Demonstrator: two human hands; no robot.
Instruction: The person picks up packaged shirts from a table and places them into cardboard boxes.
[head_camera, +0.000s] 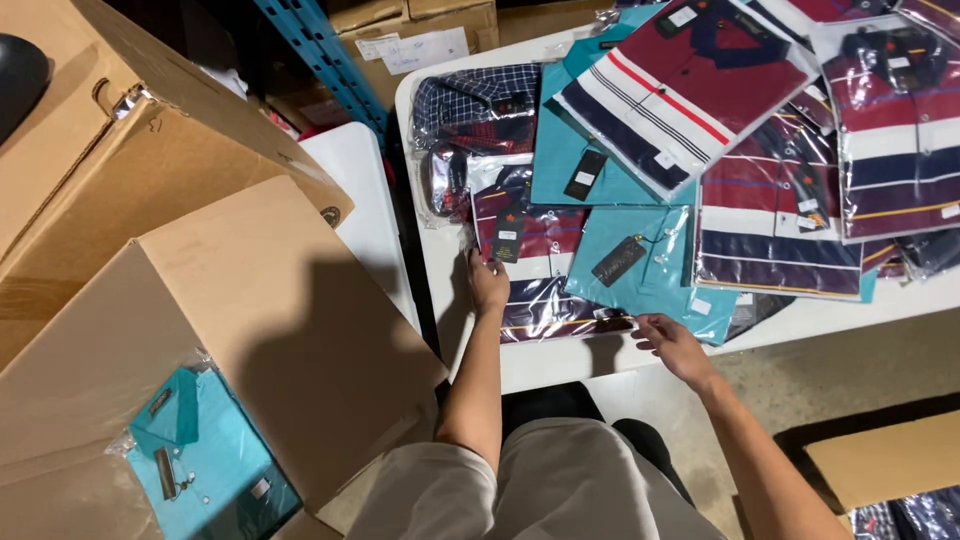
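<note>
Left hand resting, fingers curled, on a bagged dark striped shirt at the near edge of the white table; right hand open, fingers spread, touching the corner of a bagged teal shirt overlapping it; alongside, a cardboard box holding another teal shirt.

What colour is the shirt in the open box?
Teal shirt, bagged, in the box; head view.

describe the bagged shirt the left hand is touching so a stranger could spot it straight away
Start at the white table heaped with bagged shirts. At its near left edge, the left hand rests on a dark maroon striped shirt in clear plastic. Unlike the plain teal shirt overlapping its right side, it is striped.
</note>
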